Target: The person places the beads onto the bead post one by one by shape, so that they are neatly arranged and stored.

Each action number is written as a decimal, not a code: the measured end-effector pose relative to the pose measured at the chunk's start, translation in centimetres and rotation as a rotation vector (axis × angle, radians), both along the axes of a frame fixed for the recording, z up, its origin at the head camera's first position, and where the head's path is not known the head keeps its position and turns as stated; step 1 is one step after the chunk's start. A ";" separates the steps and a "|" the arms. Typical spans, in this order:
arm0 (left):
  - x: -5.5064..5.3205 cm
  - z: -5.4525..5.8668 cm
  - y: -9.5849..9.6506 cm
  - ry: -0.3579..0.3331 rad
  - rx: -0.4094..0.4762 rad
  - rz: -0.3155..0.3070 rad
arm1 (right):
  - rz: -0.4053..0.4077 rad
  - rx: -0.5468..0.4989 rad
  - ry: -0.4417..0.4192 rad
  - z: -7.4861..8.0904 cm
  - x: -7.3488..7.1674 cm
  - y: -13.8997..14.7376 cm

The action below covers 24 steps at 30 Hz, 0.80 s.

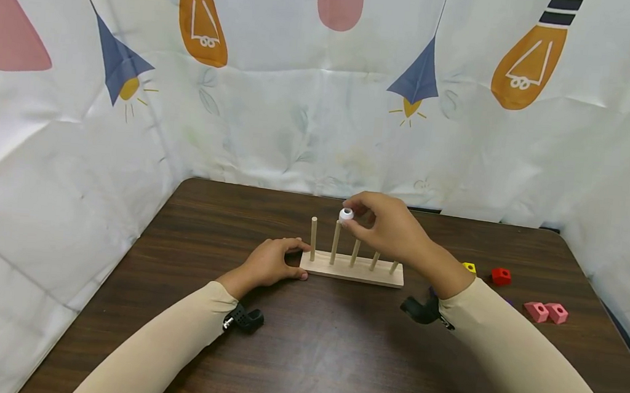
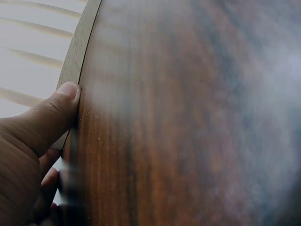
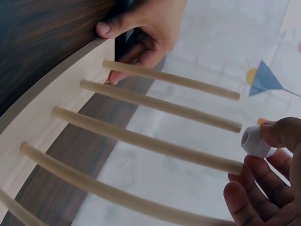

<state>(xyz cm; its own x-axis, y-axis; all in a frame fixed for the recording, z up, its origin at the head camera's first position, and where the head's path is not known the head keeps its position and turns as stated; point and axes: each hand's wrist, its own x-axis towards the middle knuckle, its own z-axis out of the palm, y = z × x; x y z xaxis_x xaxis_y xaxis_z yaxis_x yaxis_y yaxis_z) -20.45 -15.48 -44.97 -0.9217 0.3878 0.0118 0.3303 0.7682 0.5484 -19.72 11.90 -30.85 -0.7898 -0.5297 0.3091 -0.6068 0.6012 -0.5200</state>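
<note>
So I'm standing in this room where a white cloth (image 1: 320, 129) hangs right behind the desk (image 1: 308, 356) at 12 o'clock and wraps round both sides, creased all over and printed with orange bulbs (image 1: 203, 27), blue lampshades (image 1: 413, 71), pink shapes (image 1: 339, 1) and some faint leaves. The desk itself is dark brown wood grain, rounded at the far corners, with a glossy patch on the 6 o'clock side that looks really hazy in the left wrist view. Call the pale wooden peg stand (image 1: 353, 276) the middle of the dial: five upright pegs in a row. The person's left hand (image 1: 268, 260) is at 9 o'clock, thumb and fingers pinching that end of the board. The right hand (image 1: 387, 227) is up over the stand, fingers pinching a white bead (image 1: 346, 218) just by the tip of the second peg (image 1: 335, 244) from the left; can't tell if they're touching. Out toward 3 o'clock there's a yellow block (image 1: 466, 266) and a red block (image 1: 500, 278), then two pink blocks (image 1: 533, 311) nearer 4, just past the right sleeve (image 1: 519, 354).
</note>
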 end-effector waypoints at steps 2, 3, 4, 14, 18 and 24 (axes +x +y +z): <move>0.0 -0.1 0.0 0.003 0.004 -0.005 | 0.009 -0.005 0.005 -0.1 -0.1 -0.3; -0.1 -0.1 0.0 0.005 0.006 -0.007 | 0.014 -0.008 0.007 -0.1 -0.2 -0.4; -0.1 -0.1 0.0 0.008 0.006 -0.009 | 0.017 -0.014 0.008 -0.1 -0.2 -0.6; -0.1 0.0 0.0 0.006 0.016 -0.010 | 0.021 -0.050 -0.042 -0.2 -0.4 -2.0; -0.1 0.0 0.0 0.002 0.012 -0.008 | 0.020 -0.058 -0.052 -0.3 -0.4 -2.5; -0.1 0.1 0.1 0.011 0.019 -0.007 | 0.018 -0.079 -0.045 -0.5 -0.5 -3.3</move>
<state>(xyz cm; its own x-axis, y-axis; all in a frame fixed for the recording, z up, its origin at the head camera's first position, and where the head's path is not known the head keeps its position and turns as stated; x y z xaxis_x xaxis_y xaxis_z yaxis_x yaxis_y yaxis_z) -20.54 -15.42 -44.87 -0.9189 0.3935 0.0297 0.3415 0.7553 0.5594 -20.23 8.56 -31.39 -0.7945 -0.5193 0.3149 -0.5921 0.5468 -0.5920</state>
